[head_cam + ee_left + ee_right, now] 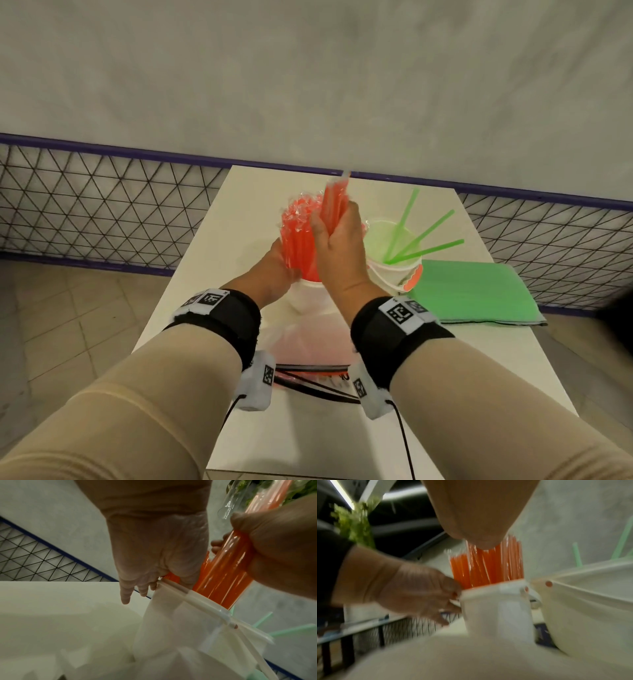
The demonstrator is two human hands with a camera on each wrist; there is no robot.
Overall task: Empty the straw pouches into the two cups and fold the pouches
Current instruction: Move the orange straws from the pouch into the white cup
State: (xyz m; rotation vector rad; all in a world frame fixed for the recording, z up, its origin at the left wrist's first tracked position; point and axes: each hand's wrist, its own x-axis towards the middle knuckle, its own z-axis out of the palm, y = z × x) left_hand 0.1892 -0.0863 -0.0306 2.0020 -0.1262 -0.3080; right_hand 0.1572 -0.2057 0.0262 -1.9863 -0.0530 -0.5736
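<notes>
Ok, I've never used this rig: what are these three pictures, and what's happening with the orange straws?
No machine here: a person's two bare hands, with a camera on the head and one strapped to each wrist. The head view looks down on a white table. The right hand grips a bunch of orange straws, standing them in the nearer white cup. The left hand steadies that bundle at the cup's rim. The other cup holds a few green straws; a full green pouch lies beside it.
</notes>
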